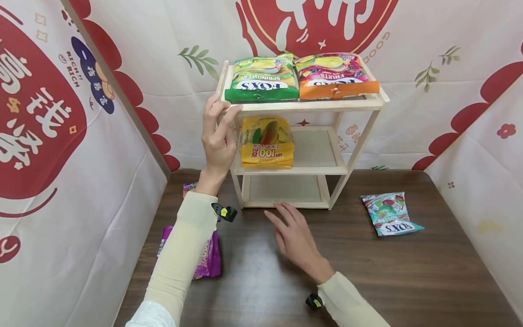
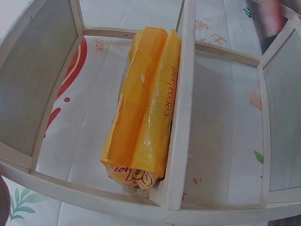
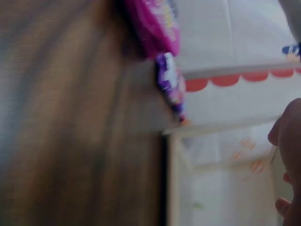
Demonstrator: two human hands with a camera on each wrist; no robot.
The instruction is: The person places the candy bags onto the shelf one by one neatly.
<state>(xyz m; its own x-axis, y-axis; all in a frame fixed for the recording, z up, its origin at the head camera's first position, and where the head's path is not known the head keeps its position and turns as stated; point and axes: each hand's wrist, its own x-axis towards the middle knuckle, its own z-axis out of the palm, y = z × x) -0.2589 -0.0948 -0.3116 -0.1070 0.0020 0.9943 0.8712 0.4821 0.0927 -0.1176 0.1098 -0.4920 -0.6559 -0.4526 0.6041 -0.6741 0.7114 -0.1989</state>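
My left hand (image 1: 218,141) grips the top left corner of a small wooden shelf rack (image 1: 302,170), its fingers bent over the upper rail. My right hand (image 1: 298,240) hovers near the rack's bottom front edge, fingers fairly straight and holding nothing; part of it shows at the edge of the right wrist view. On the top tier lie a green FOX'S candy bag (image 1: 263,77) and an orange-and-purple FOX'S fruits bag (image 1: 335,75), side by side. A yellow gummy bag (image 1: 267,143) sits at the left of the middle tier. The bottom tier holds nothing.
A teal FOX'S bag (image 1: 390,213) lies on the brown table (image 1: 408,272) to the right. A purple bag (image 1: 210,259) and a smaller packet (image 1: 189,187) are partly hidden by the left arm. Printed cloth walls (image 1: 155,54) enclose the table's back and sides.
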